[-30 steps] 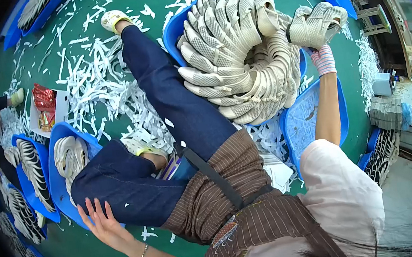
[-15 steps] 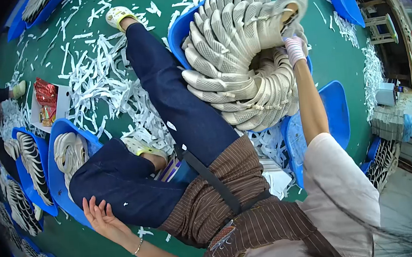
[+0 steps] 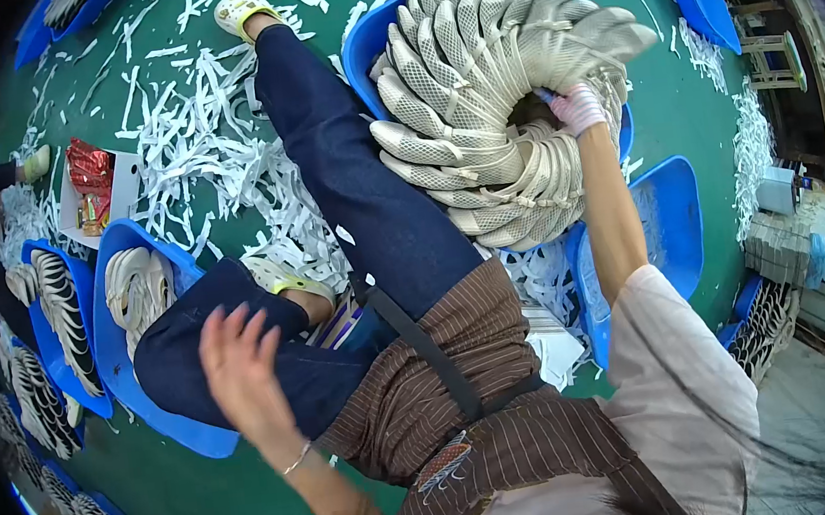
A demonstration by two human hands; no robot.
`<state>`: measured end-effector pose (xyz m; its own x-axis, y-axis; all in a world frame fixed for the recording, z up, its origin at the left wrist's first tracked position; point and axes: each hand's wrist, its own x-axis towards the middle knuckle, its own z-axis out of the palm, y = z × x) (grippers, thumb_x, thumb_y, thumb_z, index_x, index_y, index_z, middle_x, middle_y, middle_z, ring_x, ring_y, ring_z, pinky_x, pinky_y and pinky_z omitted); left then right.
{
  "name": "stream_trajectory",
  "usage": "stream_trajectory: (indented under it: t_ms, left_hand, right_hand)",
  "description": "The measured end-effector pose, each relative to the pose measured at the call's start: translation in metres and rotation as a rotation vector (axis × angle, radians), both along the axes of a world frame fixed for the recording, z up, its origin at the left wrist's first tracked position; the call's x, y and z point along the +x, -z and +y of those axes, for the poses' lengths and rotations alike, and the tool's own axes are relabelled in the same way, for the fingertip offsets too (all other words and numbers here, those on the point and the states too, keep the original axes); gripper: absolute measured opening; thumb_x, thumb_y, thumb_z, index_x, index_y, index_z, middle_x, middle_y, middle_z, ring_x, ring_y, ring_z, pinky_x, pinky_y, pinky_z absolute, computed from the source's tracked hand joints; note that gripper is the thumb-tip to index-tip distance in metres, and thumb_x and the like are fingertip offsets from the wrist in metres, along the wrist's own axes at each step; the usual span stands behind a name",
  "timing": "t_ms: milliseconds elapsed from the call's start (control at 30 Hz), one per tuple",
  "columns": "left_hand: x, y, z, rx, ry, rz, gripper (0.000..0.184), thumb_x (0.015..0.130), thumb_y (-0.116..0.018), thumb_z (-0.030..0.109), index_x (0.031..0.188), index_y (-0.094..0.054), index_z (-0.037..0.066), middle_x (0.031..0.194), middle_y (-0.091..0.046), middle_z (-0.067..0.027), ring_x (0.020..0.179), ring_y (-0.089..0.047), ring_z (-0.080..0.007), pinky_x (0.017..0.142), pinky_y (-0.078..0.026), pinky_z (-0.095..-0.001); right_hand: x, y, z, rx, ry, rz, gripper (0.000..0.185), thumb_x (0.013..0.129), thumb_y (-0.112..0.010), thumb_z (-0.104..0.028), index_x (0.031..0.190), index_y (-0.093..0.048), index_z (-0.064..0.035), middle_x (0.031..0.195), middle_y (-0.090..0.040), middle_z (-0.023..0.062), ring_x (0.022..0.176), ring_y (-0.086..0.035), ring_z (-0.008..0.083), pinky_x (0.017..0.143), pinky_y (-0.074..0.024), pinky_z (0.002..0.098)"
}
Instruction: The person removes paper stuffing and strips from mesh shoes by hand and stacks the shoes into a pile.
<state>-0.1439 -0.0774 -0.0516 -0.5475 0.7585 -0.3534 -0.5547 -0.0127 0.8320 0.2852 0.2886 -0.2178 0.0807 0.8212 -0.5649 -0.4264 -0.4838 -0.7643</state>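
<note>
Off-white mesh shoe uppers (image 3: pixel 459 82) stand overlapped in a ring inside a large blue tub (image 3: pixel 360 62). My right hand (image 3: pixel 580 109), with pinkish-white wrapping on it, is closed at the inner edge of the ring on the right side. It grips the inner end of a shoe upper (image 3: pixel 610 36), whose outer end is smeared by motion; some fingertips are hidden. Above my left thigh, my left hand (image 3: pixel 244 376) is raised with fingers spread, holding nothing, and slightly blurred.
A second blue tub (image 3: pixel 150 386) with a few uppers stands by my left knee. Another blue tub (image 3: pixel 670 220) is at my right. White strips (image 3: pixel 222 167) litter the green floor (image 3: pixel 198 511). A white box (image 3: pixel 126 182) holds red packaging. Wooden stools (image 3: pixel 774 64) stand at right.
My right hand has come down and inward with the shoe upper, which now lies against the ring instead of being raised above it. My left hand has lifted and moved right.
</note>
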Motion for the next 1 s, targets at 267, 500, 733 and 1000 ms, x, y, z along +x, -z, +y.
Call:
stream_trajectory:
  t_ms: [267,500,733,1000]
  left_hand:
    - [0.166,0.120,0.147,-0.385,0.420,-0.874,0.086,0.084,-0.067,0.035,0.135,-0.020,-0.015,0.131,-0.039,-0.0328,0.120,-0.047,-0.0376,0.100,-0.040,-0.0422]
    - [0.189,0.164,0.143,-0.489,0.258,-0.507,0.061,0.084,-0.066,0.040,0.130,-0.048,0.005,0.124,-0.056,-0.0145,0.104,-0.059,-0.0254,0.086,-0.050,-0.0370]
    - [0.199,0.101,0.152,-0.357,0.323,-0.003,0.055,0.084,-0.068,0.029,0.128,-0.048,0.003,0.115,-0.061,-0.0130,0.097,-0.062,-0.0231,0.082,-0.050,-0.0321]
    - [0.211,0.121,0.147,-0.373,0.236,0.222,0.081,0.076,-0.076,0.034,0.134,-0.036,-0.004,0.125,-0.049,-0.0228,0.108,-0.054,-0.0288,0.093,-0.042,-0.0336]
  right_hand:
    - [0.015,-0.029,-0.015,0.019,-0.068,-0.134,0.045,0.086,-0.058,-0.002,0.130,-0.049,-0.0092,0.121,-0.060,0.0110,0.118,-0.052,0.0310,0.098,-0.0424,0.0589]
    - [0.007,-0.037,-0.087,0.092,-0.032,0.130,0.038,0.091,-0.054,-0.006,0.128,-0.050,-0.0064,0.123,-0.058,0.0147,0.118,-0.051,0.0343,0.100,-0.0392,0.0593]
    - [-0.003,-0.064,-0.098,0.124,0.054,0.166,0.029,0.091,-0.050,-0.005,0.120,-0.055,-0.0055,0.123,-0.058,0.0132,0.113,-0.055,0.0326,0.099,-0.0422,0.0567]
    - [0.021,-0.007,-0.097,-0.153,0.374,0.144,0.030,0.089,-0.055,-0.017,0.117,-0.059,-0.0077,0.114,-0.063,0.0109,0.103,-0.059,0.0293,0.092,-0.0470,0.0464]
